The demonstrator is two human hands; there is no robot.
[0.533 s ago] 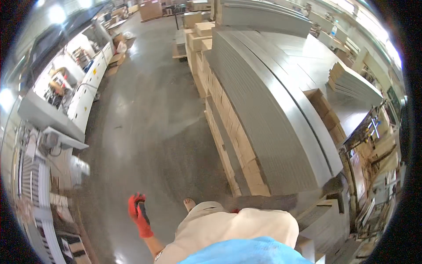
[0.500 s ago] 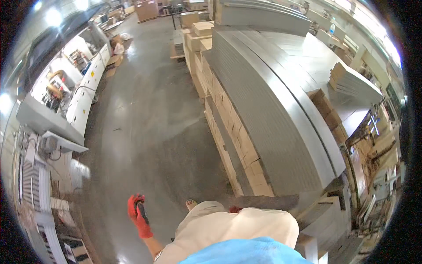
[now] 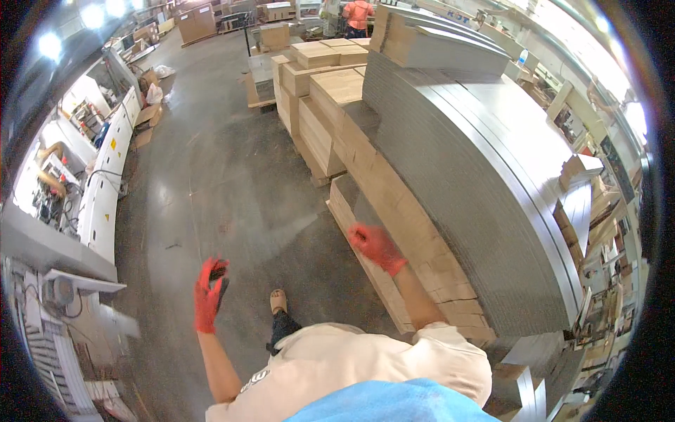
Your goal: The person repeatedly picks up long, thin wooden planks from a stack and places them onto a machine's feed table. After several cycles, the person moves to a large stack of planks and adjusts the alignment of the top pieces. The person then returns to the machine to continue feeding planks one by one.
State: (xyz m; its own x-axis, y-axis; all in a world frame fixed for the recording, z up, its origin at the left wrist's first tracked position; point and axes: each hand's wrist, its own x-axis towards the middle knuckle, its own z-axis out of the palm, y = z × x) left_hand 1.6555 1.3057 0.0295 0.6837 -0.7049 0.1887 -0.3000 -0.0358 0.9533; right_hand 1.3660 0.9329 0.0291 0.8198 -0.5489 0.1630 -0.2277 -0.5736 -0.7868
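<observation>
My left hand [image 3: 209, 295], in a red work glove with a dark palm, hangs over the concrete floor, loosely curved with a gap between thumb and fingers and nothing held. My right hand [image 3: 377, 248], also red-gloved and slightly blurred, has its fingers curled in, with no object showing. It appears in front of the lower, light-brown part of a long stack [image 3: 415, 232], and I cannot make out any contact. Above that part rises a tall pile of grey panels [image 3: 464, 183].
Cartons or wooden blocks [image 3: 323, 81] are piled farther along on the right. A long white machine [image 3: 112, 176] lines the left of the concrete aisle [image 3: 211, 162]. A person in an orange top [image 3: 358, 15] stands at the far end. One sandalled foot [image 3: 278, 300] shows below me.
My right hand has come up into view beside the stack. My left hand has risen a little. The view has moved forward along the aisle, and the far person now shows.
</observation>
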